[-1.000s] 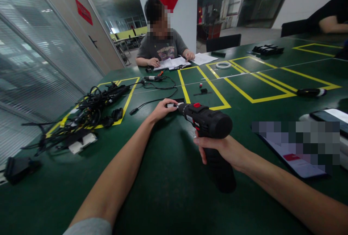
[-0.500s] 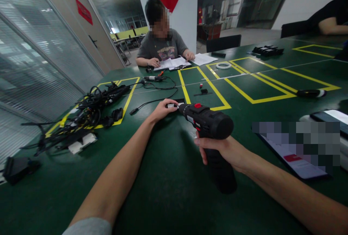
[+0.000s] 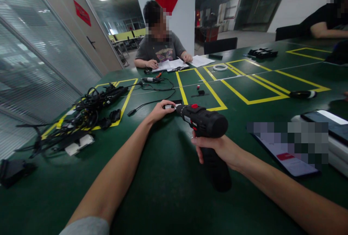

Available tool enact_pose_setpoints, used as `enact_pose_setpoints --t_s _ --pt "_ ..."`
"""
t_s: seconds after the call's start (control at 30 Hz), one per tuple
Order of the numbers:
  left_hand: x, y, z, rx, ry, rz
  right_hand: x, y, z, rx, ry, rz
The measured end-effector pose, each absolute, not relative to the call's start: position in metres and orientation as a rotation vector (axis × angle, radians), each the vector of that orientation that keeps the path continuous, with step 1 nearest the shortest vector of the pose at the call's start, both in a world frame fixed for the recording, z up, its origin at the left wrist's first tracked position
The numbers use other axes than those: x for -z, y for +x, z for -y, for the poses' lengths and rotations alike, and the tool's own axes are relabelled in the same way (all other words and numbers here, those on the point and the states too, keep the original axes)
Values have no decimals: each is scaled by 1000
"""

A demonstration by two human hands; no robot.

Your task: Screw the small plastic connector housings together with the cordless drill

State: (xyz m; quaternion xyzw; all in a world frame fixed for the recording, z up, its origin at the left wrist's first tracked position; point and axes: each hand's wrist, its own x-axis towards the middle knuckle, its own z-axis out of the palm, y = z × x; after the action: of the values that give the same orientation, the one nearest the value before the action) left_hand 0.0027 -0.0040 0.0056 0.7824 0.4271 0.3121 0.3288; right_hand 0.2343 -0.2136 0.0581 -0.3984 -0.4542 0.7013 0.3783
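A black cordless drill (image 3: pixel 202 119) with red switches is gripped in my right hand (image 3: pixel 214 144), its chuck pointing away from me to the left. The front of the drill reaches a small black part with a white label (image 3: pixel 169 107) on the green table. My left hand (image 3: pixel 160 111) has its fingers closed on that part and holds it against the tabletop. The drill's tip is close to my left fingertips; whether it touches a screw there is too small to tell.
Tangled black cables (image 3: pixel 95 108) lie at left. Yellow tape (image 3: pixel 223 107) outlines areas on the table (image 3: pixel 163 177). A phone (image 3: pixel 288 155) lies at right. Across the table, a person (image 3: pixel 160 46) sits with papers (image 3: pixel 171 64). A tape roll (image 3: pixel 220 67) lies farther back.
The view has shifted slightly, so everything appears a little farther left. Both hands keep their holds, and the drill stays at the labelled part.
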Motion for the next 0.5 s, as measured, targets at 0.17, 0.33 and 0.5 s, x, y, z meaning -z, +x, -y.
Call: enact_pose_setpoints --t_s 0.17,0.33,0.5 --pt "-5 2 4 -819 2044 -1105 -58 235 214 -1797 -1027 1157" --pt "-2 1 1 -824 2024 -1099 -57 236 214 -1800 -1002 1164" --pt "-1 2 0 -832 2013 -1080 -54 238 214 -1798 -973 1176"
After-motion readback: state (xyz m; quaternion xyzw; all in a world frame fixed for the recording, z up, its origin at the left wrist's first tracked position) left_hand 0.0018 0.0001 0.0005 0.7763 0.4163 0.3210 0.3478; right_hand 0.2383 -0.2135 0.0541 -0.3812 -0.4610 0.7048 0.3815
